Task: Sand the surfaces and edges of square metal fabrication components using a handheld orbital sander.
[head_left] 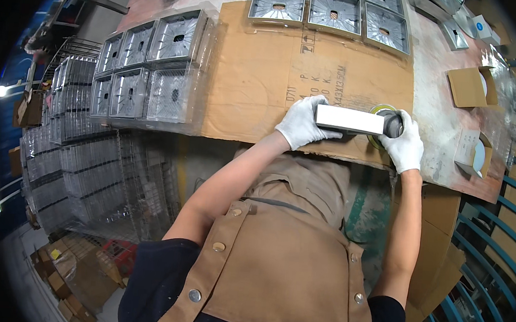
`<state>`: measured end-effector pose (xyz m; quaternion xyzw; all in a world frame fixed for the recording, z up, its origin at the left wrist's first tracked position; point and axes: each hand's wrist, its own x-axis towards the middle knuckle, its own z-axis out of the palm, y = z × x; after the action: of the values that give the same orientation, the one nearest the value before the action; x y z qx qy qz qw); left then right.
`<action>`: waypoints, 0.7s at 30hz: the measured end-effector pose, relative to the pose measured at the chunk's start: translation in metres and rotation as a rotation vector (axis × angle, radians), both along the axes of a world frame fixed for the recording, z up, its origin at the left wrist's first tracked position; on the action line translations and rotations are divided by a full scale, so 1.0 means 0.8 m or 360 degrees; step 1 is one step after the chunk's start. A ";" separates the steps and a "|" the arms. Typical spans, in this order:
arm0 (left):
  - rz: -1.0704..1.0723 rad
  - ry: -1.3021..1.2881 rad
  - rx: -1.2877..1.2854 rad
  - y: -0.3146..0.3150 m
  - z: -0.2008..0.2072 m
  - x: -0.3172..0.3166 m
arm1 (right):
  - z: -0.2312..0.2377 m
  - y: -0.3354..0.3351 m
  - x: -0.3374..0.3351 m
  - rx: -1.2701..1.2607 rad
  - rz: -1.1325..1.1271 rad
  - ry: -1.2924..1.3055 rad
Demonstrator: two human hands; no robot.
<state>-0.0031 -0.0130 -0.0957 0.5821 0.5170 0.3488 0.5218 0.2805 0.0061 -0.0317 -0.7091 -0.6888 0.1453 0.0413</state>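
The left hand [302, 123] pinches one end of the part [349, 118], which extends rightward from it, long axis running toward the right hand [404, 145]; that one (fingers curled) grips a dark tool [394, 125] at the other end.

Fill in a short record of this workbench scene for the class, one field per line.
Left hand: gloved, gripping the white-sided rectangular piece
Right hand: gloved, around a dark rounded object at that piece's right end
Work surface: flattened cardboard
Left: square metal pieces in clear plastic packaging
Clothing: brown apron
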 end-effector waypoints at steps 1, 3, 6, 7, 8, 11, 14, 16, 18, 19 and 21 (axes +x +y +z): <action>0.0036 -0.0278 -0.0168 0.001 -0.008 0.002 | -0.009 -0.003 0.001 0.0156 -0.0057 0.0130; -0.0017 -0.0417 -0.0278 -0.002 -0.024 0.001 | -0.015 -0.007 0.015 0.0241 -0.0124 0.0176; -0.0161 -0.0184 -0.0199 -0.017 0.008 0.006 | -0.001 -0.019 0.052 0.0338 -0.0388 0.0308; -0.0156 -0.0195 -0.0200 -0.018 0.001 0.006 | 0.017 -0.022 0.061 0.0280 -0.0462 0.0405; -0.0064 -0.0375 -0.0296 -0.017 -0.014 0.004 | 0.040 -0.024 0.054 0.0283 -0.0441 0.0462; 0.0074 -0.0420 -0.0329 -0.022 0.004 0.006 | 0.110 -0.045 0.014 0.0334 -0.0263 0.0433; 0.0087 0.0100 0.0038 -0.024 0.012 0.002 | 0.161 -0.068 -0.056 0.0283 0.0190 0.0297; 0.0084 0.0109 0.0003 -0.025 0.029 -0.002 | 0.175 -0.081 -0.098 0.0140 0.0411 0.0148; 0.0064 0.0113 -0.0034 -0.023 0.035 -0.002 | 0.178 -0.094 -0.128 0.0033 0.0520 0.0035; 0.0024 0.0153 0.0018 -0.022 0.034 -0.002 | 0.176 -0.096 -0.137 0.0047 0.0599 0.0091; -0.0008 0.0186 0.0061 -0.021 0.030 -0.002 | 0.178 -0.096 -0.157 0.0041 0.0709 0.0022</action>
<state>-0.0049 -0.0296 -0.0719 0.6126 0.5384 0.3228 0.4802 0.1551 -0.0709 0.1105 -0.5377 -0.8299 0.1470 0.0218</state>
